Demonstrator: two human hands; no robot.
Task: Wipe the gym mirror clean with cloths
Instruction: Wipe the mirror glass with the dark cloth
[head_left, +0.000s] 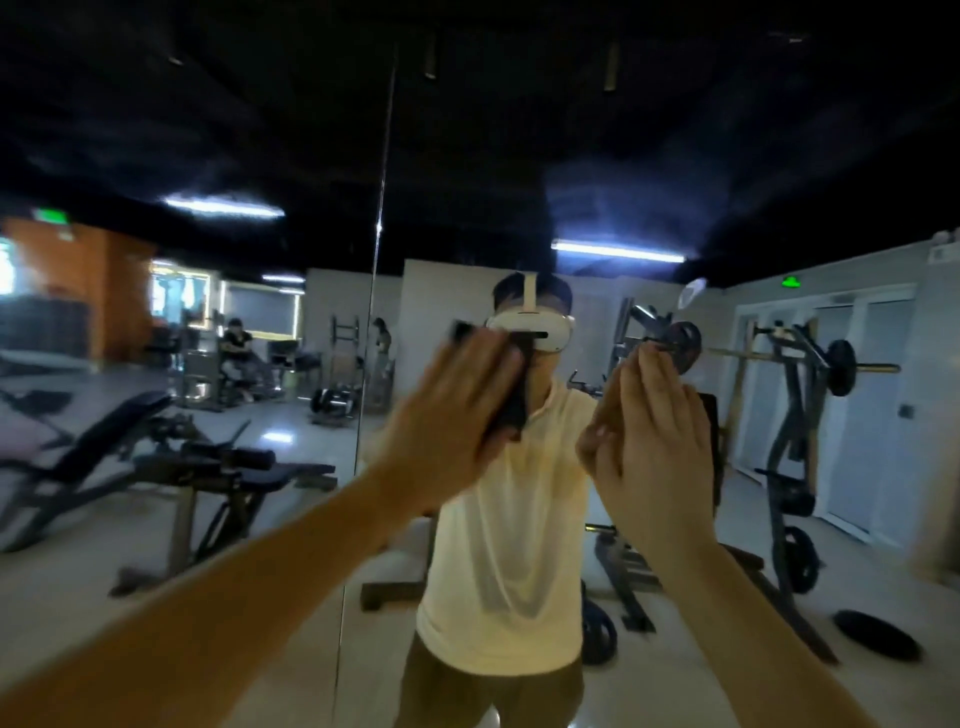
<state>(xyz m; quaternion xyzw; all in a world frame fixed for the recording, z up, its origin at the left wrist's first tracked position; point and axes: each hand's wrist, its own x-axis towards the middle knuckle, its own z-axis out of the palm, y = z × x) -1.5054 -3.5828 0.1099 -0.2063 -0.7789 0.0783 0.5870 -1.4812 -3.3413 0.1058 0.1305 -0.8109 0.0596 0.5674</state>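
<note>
The gym mirror (218, 130) fills the whole view, with a vertical seam (376, 270) left of centre. My left hand (449, 415) lies flat with straight fingers and presses a dark cloth (511, 400) onto the glass at head height. My right hand (657, 447) is flat against the mirror to the right, fingers straight and together. A dark edge (710, 431) shows behind it; I cannot tell if that is a cloth. My own reflection in a pale shirt (509, 545) stands behind both hands.
The mirror reflects weight benches (156, 457) on the left, a plate-loaded machine (795, 415) on the right, a weight plate on the floor (878, 634) and a seated person (236, 348) far back. Ceiling strip lights glare on the glass.
</note>
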